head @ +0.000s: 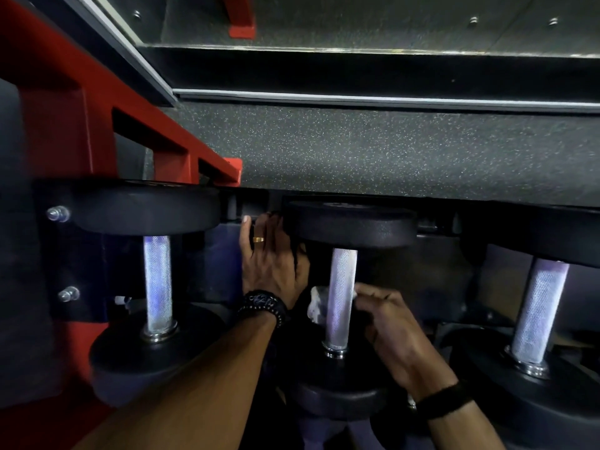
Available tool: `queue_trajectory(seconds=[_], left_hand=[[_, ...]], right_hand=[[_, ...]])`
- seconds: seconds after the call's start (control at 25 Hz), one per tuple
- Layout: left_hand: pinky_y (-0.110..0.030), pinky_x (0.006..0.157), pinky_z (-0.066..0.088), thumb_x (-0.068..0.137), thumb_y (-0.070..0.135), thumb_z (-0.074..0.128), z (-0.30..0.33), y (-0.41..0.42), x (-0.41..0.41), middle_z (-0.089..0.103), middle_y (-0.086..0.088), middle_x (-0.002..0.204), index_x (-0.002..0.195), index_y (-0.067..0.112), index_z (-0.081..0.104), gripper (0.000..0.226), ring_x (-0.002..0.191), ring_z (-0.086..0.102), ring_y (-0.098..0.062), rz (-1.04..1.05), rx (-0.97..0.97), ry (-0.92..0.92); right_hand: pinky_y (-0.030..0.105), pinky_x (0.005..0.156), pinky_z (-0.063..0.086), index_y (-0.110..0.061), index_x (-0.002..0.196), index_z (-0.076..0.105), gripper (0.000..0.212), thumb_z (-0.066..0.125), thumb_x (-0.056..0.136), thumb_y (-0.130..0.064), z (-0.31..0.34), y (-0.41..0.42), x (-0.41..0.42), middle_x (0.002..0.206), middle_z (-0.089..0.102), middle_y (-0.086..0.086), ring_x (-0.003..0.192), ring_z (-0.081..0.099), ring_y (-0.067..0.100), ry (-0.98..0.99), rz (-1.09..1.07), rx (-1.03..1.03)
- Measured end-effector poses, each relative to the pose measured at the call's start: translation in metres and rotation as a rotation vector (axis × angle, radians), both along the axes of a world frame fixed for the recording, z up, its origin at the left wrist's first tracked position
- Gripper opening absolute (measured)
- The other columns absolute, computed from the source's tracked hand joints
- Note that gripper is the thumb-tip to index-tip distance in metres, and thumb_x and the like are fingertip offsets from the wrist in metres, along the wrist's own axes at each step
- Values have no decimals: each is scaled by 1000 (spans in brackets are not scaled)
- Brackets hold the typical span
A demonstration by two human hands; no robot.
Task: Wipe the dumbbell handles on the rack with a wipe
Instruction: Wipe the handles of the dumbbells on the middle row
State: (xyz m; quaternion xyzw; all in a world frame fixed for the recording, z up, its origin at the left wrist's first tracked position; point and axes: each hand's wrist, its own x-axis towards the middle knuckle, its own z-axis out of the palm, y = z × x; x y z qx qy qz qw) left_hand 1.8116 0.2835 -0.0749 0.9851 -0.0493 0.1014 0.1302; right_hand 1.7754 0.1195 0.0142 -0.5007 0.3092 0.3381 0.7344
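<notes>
So, three dumbbells sit side by side on the rack [431, 222], handles running front to back, with a red frame [61, 125] at the rack's left end and speckled floor [389, 151] behind it.

The right hand [394, 329] is curled around the middle handle [341, 293], low down near the front plate [337, 394], and it's got the wipe [317, 303] pinched against the metal. A bunched white bit of the wipe sticks out on the left side of the handle, and another small bit shows by the fingertips on the right. So the wipe is wrapped round the back of that handle, roughly at its middle.

The left hand [271, 254] is further back, fingers stretched out and flat, resting against the left edge of the middle dumbbell's rear plate [350, 222]. It isn't gripping anything as far as I can see. It has a gold ring [258, 239] on one finger and a dark beaded band [264, 305] on the wrist. The right wrist has a plain black band [444, 399].

The left handle [158, 280] and the right handle [540, 306] are bare, both shiny knurled metal, nobody touching them. Two bolts [58, 214] show on the rack's left end plate.
</notes>
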Motion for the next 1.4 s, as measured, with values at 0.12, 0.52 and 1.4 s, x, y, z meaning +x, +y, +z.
queue_trajectory(seconds=[0.12,0.52,1.4], left_hand=[[-54,117,16,81,24,47,1,-1,-1,59,-26,118,122,-6,45,51,121,46,-37,1,-2,14],[-56,116,18,78,22,48,2,0,-1,59,-26,116,120,-9,49,52,120,45,-38,0,-19,35],[-55,112,18,79,35,48,2,3,2,53,-20,122,125,-7,55,62,118,42,-34,-28,51,47]], right_hand=[[39,73,56,8,88,67,17,50,85,10,0,-1,13,87,70,25,76,65,35,-21,-290,-7],[19,63,52,5,88,64,21,47,84,17,3,19,15,76,67,10,65,62,12,-162,-687,56],[27,54,49,-12,63,65,22,86,70,-13,2,29,29,61,66,-5,56,59,11,-373,-236,-563]])
